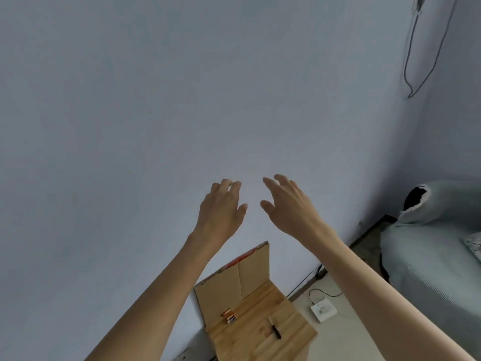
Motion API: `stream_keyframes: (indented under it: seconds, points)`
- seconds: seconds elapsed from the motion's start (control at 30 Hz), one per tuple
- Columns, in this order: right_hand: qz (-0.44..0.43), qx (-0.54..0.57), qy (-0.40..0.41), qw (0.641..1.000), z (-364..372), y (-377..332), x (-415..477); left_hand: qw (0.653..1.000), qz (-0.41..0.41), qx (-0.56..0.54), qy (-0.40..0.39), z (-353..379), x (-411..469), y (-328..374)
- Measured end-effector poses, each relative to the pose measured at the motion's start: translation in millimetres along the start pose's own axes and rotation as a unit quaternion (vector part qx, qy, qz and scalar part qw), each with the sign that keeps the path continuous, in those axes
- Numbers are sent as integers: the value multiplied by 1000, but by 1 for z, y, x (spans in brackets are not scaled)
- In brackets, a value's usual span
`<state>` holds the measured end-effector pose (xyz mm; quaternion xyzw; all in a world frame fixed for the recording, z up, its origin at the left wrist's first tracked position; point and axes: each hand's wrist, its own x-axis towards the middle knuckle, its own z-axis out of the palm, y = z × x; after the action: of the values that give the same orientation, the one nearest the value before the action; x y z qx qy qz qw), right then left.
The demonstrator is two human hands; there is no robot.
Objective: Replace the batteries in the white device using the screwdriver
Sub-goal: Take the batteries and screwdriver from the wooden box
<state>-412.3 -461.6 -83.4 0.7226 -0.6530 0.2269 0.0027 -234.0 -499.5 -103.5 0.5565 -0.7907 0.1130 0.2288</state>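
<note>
Left hand (pixel 221 207): raised in front of the wall (pixel 156 100), back toward the camera, fingers loosely bent and slightly spread, thumb out to the side, holding nothing; bare forearm runs down to the lower left edge. Right hand (pixel 289 204): raised beside the left at about the same height, apart from it by a narrow gap, fingers relaxed and fanned, thumb pointing toward the left hand, holding nothing; whether either hand's fingertips touch the wall cannot be told. Batteries (pixel 229 316): two small cells with orange and metallic bands, lying side by side well below the hands, at the line where the cardboard sheet (pixel 234 280) meets the wooden top (pixel 260 342). Screwdriver (pixel 275 329): short, black handle, pale shaft, lying flat on the wooden top to the right of the batteries and apart from them. Cardboard sheet: brown, creased, standing against the wall behind the wooden top, a red strip along its upper left edge. White box (pixel 323 311): small, square, flat on the pale floor (pixel 338 340) to the right of the wooden top, a thin dark cable leading away from it; whether this is the task's white device cannot be told. Grey upholstered seat (pixel 429 256): at the right edge, its rounded arm torn open with a dark hole. Dark cable (pixel 416 61): hanging in a long loop on the wall at upper right
</note>
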Motion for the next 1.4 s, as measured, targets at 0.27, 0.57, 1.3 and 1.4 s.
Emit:
stream_keyframes:
  seconds: [0.27,0.57,1.3,1.4]
  points:
    - [-2,62,-39,997,76,75,57,996,-68,-7,-50,102,22,1]
    - [12,108,-112,988,215,139,56,971,-188,-50,-141,237,-46,-20]
    - [50,62,-359,930,595,254,-64,921,-287,-90,-249,615,-223,-125]
    - [55,49,-380,922,622,260,-74,916,-303,-89,-247,639,-228,-139]
